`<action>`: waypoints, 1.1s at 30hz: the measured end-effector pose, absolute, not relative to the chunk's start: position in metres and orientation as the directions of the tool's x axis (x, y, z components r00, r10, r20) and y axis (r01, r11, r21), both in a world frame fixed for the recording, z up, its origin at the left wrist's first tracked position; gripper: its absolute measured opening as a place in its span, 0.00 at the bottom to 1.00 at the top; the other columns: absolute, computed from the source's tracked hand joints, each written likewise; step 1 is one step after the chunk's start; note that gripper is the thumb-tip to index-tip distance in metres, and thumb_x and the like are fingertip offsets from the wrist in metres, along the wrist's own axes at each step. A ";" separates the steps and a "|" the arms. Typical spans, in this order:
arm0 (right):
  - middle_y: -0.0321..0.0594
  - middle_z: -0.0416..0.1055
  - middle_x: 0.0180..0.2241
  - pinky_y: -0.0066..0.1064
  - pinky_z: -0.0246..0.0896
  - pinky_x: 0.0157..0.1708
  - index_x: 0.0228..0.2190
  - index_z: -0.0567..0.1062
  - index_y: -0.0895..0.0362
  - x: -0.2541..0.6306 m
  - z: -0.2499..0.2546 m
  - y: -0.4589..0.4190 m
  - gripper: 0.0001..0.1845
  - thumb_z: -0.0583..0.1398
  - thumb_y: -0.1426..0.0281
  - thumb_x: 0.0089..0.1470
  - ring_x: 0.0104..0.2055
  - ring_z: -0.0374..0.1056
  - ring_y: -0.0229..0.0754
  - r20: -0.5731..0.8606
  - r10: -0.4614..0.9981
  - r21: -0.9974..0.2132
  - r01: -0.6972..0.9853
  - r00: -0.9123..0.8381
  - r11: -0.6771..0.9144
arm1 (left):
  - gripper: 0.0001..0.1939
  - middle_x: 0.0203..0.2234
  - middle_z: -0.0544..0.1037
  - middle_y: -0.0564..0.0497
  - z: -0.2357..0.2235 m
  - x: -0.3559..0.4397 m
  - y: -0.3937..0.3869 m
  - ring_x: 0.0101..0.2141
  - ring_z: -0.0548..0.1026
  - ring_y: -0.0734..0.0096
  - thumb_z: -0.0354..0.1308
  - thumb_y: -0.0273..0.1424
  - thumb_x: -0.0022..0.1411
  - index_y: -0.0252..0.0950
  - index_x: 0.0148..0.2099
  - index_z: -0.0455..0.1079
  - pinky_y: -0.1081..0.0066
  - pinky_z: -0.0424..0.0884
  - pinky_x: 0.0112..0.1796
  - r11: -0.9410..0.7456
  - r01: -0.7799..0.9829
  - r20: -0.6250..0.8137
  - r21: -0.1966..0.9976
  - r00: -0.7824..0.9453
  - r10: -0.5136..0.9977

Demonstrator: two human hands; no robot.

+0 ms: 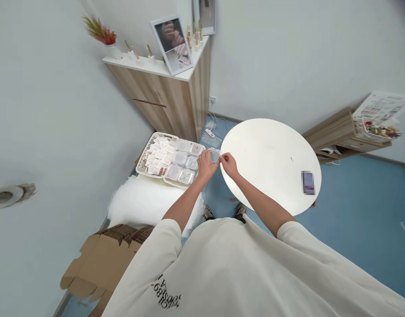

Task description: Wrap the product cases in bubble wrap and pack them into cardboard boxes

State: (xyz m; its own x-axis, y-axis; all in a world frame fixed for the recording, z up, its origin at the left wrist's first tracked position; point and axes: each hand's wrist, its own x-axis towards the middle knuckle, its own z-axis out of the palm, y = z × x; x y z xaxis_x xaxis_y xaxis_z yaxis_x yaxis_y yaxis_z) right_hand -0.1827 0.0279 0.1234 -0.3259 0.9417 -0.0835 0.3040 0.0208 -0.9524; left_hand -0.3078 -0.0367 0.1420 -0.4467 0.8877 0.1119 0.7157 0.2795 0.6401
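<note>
While one cream perforated plastic basket [143, 162] holds white printed cards [160, 154], an adjoining cream basket [171, 182] holds clear plastic cases [180, 158]; blue floor [215, 193] separates both from the edge of the round white table [264, 167]; a small clear plastic packet [215, 154] sits between left hand [206, 165] and right hand [229, 165], both pinching it

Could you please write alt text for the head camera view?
A person's left hand holds a small clear plastic item, right hand at its edge, beside a round white table. To the left, an off-white plastic basket holds small white packets, beside transparent rectangular boxes.
</note>
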 end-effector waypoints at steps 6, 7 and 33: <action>0.35 0.76 0.31 0.35 0.67 0.40 0.33 0.70 0.52 -0.051 0.107 0.050 0.07 0.59 0.63 0.53 0.35 0.72 0.42 -0.217 0.962 -0.898 0.419 -0.163 -0.132 | 0.25 0.60 0.66 0.40 0.110 -0.194 -0.014 0.60 0.65 0.49 0.61 0.33 0.62 0.40 0.60 0.61 0.55 0.62 0.57 0.159 0.652 0.002 0.741 -0.239 0.971; 0.35 0.76 0.31 0.35 0.67 0.40 0.33 0.70 0.52 -0.028 0.101 0.053 0.06 0.59 0.64 0.52 0.35 0.72 0.42 -0.229 0.963 -0.886 0.439 -0.140 -0.147 | 0.25 0.60 0.67 0.41 0.105 -0.174 -0.010 0.60 0.65 0.50 0.61 0.32 0.62 0.40 0.59 0.61 0.55 0.62 0.57 0.171 0.635 -0.035 0.753 -0.220 0.975; 0.41 0.75 0.52 0.36 0.66 0.53 0.49 0.76 0.53 0.208 0.001 0.080 0.19 0.56 0.71 0.56 0.52 0.71 0.45 -0.540 0.830 -0.731 0.566 -0.139 -0.381 | 0.31 0.65 0.63 0.44 0.002 0.040 0.042 0.65 0.59 0.50 0.59 0.29 0.57 0.41 0.63 0.60 0.54 0.59 0.62 0.418 0.518 -0.483 0.746 -0.011 0.876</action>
